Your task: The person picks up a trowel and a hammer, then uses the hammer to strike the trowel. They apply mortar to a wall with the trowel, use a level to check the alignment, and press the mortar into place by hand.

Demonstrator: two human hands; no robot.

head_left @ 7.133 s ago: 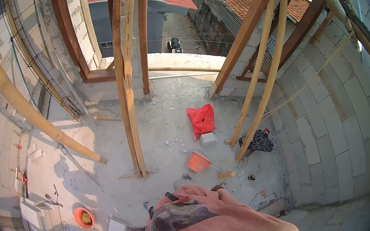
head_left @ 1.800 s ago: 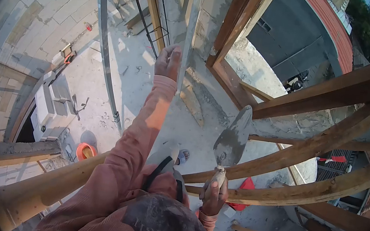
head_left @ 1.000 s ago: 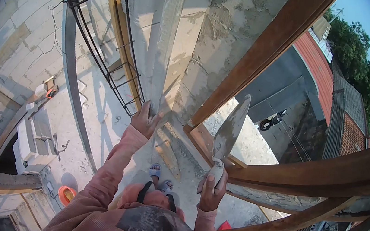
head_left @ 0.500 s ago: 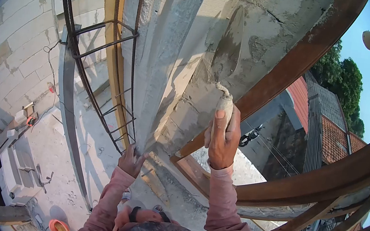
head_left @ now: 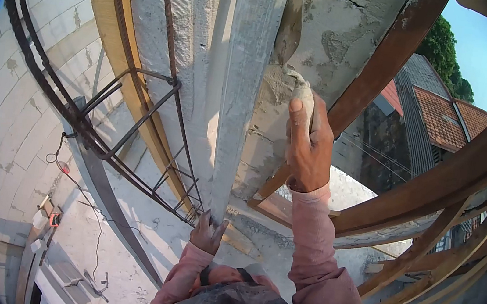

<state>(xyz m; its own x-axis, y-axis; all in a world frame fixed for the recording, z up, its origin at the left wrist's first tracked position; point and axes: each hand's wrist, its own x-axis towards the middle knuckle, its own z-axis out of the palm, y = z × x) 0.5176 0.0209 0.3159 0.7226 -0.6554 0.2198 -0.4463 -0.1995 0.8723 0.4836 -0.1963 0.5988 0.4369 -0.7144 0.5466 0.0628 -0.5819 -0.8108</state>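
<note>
The trowel is gripped by its handle in the right grip; its blade is directed toward the wall, beside the metal bar. The bar's lower end is met by the left grip; whether that grip is closed cannot be told. The rebar is positioned left of the bar
</note>
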